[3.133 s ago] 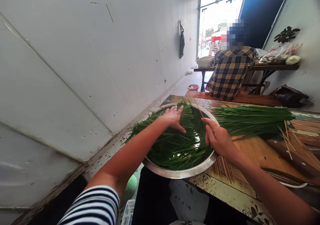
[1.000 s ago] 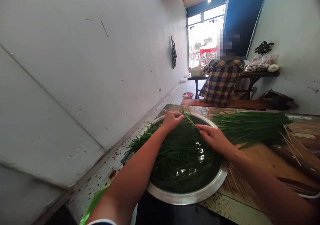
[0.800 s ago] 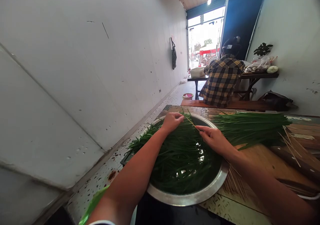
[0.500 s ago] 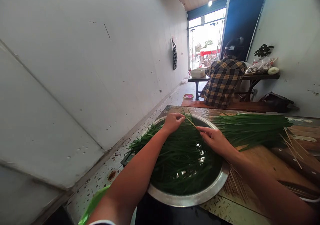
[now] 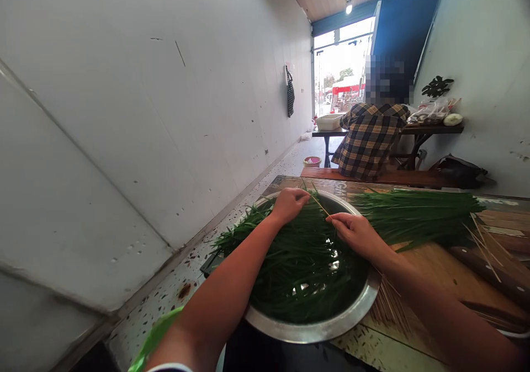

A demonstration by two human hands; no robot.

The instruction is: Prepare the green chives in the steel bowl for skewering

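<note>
A wide steel basin [image 5: 348, 317] stands in front of me, full of long green chive leaves [image 5: 298, 261] in water. My left hand [image 5: 287, 203] is closed over the far part of the basin, pinching chive leaves where the tip of a thin bamboo skewer [image 5: 321, 206] meets them. My right hand [image 5: 356, 233] is closed on the near end of that skewer, just above the leaves.
A second heap of chives [image 5: 414, 214] lies on the wooden table [image 5: 434, 261] to the right, with loose skewers [image 5: 480, 237] beside it and more skewers [image 5: 387, 303] by the basin. A person in a plaid shirt [image 5: 368, 140] sits beyond with their back to me. A white wall runs along the left.
Three seconds ago my left hand lay spread on the chives; now it is pinched at the skewer's tip. In the last second the hands barely shifted.
</note>
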